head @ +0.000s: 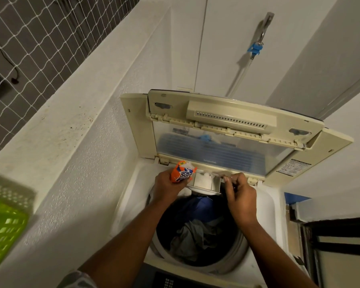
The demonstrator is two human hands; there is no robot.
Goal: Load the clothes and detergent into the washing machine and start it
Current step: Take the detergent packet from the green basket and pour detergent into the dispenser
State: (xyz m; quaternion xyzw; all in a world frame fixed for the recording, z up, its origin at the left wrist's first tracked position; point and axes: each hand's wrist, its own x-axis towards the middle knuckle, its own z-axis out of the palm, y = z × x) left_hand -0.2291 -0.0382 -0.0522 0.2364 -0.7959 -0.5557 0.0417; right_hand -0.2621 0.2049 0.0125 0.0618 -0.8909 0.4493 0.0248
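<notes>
**Detergent packet at the drawer of an open washing machine**

Gripping an orange detergent packet [183,172] in the left hand [166,187], with fingers curled round its lower half and the torn top tilted toward the white drawer [204,183] just beside it. Pinching the right corner of that drawer with the right hand [240,191], thumb and forefinger closed on it, the other fingers curled. Pulled out over the back rim of the drum, with something white showing inside, most likely powder.

Below both hands, down in the dark drum, clothes [197,238]: blue cloth toward the back, crumpled grey cloth in front of it. Around the drum, the white top of the washing machine [129,204]. At the near edge, a dark control panel [166,282] with small buttons, partly cut off by the frame.

Behind the drawer, folded up and standing open, a cream lid [227,129] with a clear window in its lower half. Above it on the white wall, a metal tap [258,44] with a blue fitting, and a clear hose [239,73] hanging from it down behind the machine.

To the left, a white speckled ledge [56,121], with white netting [40,38] over grey tiles beyond. At the far left edge, blurred and close, a green plastic basket [2,231].
</notes>
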